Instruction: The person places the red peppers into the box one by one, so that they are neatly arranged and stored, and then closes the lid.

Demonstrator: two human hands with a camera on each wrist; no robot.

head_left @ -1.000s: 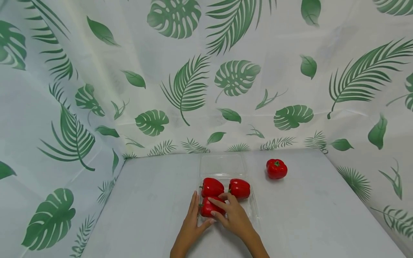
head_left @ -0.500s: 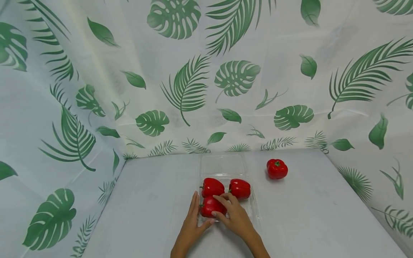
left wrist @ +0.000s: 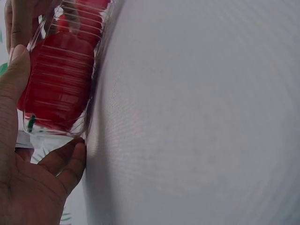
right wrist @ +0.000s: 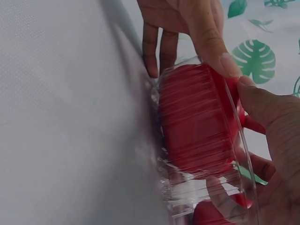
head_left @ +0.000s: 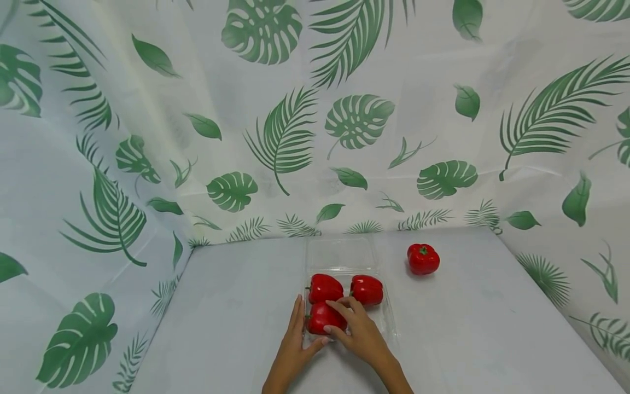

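Observation:
A clear plastic clamshell container [head_left: 390, 317] lies on the table, its lid [head_left: 340, 254] folded back flat behind it. In its front left part a red bell pepper [head_left: 321, 318] rests on its side, green stem to the left. My right hand [head_left: 364, 335] grips that pepper from the right, thumb in front and fingers behind. My left hand [head_left: 289, 350] steadies the container's front left corner: straight fingers lie along the left wall and the thumb touches the front rim. Two more red peppers, back left [head_left: 325, 288] and back right [head_left: 366, 290], lie in the container.
Another red bell pepper [head_left: 423, 259] stands on the white table [head_left: 482, 328], to the right of the lid, stem up. Leaf-printed white cloth [head_left: 295, 126] rises behind the table and on both sides.
The right hand's index finger has shifted slightly right and back over the front pepper. The left hand, the container and the other peppers hold their places; the view tilts slightly.

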